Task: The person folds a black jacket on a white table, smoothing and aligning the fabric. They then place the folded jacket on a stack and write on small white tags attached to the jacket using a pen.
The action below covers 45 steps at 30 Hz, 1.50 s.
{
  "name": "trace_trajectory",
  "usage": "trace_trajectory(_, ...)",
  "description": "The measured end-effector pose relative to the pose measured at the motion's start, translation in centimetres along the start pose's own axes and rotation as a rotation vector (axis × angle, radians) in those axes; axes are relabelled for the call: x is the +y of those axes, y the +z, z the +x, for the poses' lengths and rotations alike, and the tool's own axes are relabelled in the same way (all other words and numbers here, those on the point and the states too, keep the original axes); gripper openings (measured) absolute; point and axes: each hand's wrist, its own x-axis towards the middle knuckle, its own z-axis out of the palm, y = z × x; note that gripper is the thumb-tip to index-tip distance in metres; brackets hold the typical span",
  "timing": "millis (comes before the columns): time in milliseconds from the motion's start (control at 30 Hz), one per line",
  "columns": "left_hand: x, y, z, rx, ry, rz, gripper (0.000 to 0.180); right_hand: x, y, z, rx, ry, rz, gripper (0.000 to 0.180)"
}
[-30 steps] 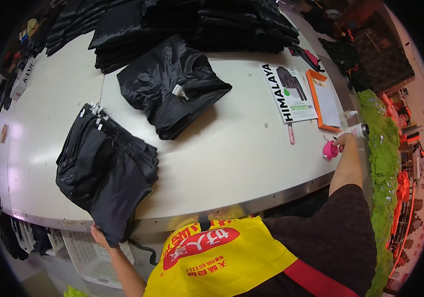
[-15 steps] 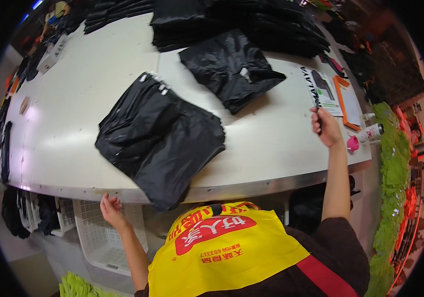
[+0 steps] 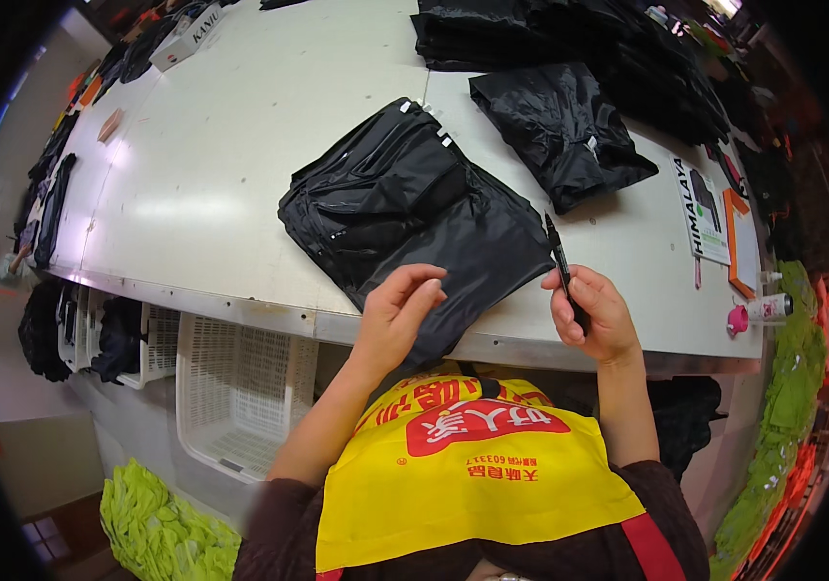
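Fingers (image 3: 596,290) of the right hand (image 3: 591,315) grip a slim black pen (image 3: 560,261), tip pointing away over the table.

Left hand (image 3: 397,315) lies loose and half-curled, holding nothing, on the near corner of a folded glossy black fabric garment (image 3: 405,208) spread on the white worktable (image 3: 211,174). Another black garment (image 3: 559,131) lies beyond; a white plastic basket (image 3: 240,387) sits under the table edge.

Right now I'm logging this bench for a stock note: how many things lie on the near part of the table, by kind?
Black garment bundles: 2 (second)
Pens: 1, in the right hand
Printed cards: 1
Orange clipboards: 1
Pink-capped bottles: 1
Total: 6
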Motion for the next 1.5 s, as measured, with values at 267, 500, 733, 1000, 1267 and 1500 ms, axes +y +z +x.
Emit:
trace_trajectory(267,-3.2,-4.6,2.7,0.451,0.412,1.024,0.031,2.0,-5.4,5.3,0.143,-0.252,-0.23,0.038)
trace_trajectory(500,-9.0,-14.4,6.1,0.754,0.128,0.913,0.063,6.5,-2.1,8.8,0.049,-0.372,-0.681,0.04)
trace_trajectory(733,-7.2,-21.0,16.9,0.483,-0.037,1.142,0.085,7.2,3.9,8.4,0.151,-0.622,-1.332,0.041)
trace_trajectory(1000,-9.2,-23.1,22.0,-0.098,-0.403,0.737,0.097,17.7,3.0,10.6,0.079,-0.52,-1.653,0.032)
trace_trajectory(1267,-11.9,-20.2,14.1,0.309,-0.323,0.585,0.073,12.7,-4.0,10.1,-0.109,-0.698,-1.882,0.016)
trace_trajectory(1500,-13.1,-16.6,8.5,0.452,-0.07,0.582,0.063,9.1,-1.2,8.2,0.342,-0.597,-1.808,0.03)
